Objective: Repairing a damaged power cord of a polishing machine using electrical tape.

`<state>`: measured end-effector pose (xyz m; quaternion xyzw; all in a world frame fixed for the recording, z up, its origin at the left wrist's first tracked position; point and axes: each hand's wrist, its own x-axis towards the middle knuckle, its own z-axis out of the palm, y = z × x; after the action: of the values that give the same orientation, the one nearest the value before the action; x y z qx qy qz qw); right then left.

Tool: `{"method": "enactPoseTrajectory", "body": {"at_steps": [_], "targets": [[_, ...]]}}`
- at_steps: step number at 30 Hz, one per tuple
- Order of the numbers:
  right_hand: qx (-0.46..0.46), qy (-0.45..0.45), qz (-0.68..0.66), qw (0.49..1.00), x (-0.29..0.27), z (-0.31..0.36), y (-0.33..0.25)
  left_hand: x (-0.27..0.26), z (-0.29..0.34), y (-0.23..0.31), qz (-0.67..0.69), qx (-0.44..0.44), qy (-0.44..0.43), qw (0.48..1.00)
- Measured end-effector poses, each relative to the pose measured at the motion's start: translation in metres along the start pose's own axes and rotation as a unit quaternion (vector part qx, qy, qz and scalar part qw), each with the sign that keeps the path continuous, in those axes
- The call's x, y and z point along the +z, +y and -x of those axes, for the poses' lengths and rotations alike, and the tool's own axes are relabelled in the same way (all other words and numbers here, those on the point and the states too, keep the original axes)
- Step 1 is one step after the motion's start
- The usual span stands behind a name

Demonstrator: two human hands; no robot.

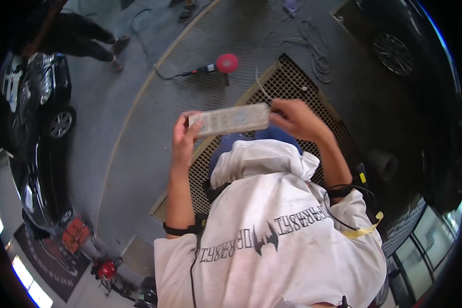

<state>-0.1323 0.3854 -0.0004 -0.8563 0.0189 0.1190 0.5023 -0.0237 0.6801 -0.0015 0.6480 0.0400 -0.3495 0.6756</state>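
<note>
A long, pale power strip (230,119) with sockets along its face is held up in front of my body. Closed around its left end is my left hand (184,132), the thumb lying on the socket face. My right hand (295,119) is at the opposite end, its fingers curled against the strip where a light cord (259,77) meets it. The fingertips there are partly hidden, so the exact grip is hard to see.
A polisher (210,68) with a red pad lies on the ribbed floor ahead. Coiled cable (321,59) lies farther right. Under me is a grated panel (292,77). Black cars (41,149) stand left and right (395,51); a person (82,38) walks at far left.
</note>
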Motion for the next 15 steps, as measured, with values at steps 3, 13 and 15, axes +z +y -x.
{"method": "enactPoseTrajectory", "body": {"at_steps": [3,13,15], "targets": [[0.061,-0.092,0.038,0.993,0.034,0.010,0.050,-0.051,-0.021,-0.099,-0.036,-0.130,0.086,0.987],[0.420,-0.001,0.035,0.907,0.106,0.105,0.312,-0.181,0.051,-0.268,-0.380,-0.283,0.040,0.880],[0.488,0.030,-0.089,0.868,0.097,0.101,0.309,-0.192,0.068,-0.277,-0.356,-0.249,0.073,0.898]]}}
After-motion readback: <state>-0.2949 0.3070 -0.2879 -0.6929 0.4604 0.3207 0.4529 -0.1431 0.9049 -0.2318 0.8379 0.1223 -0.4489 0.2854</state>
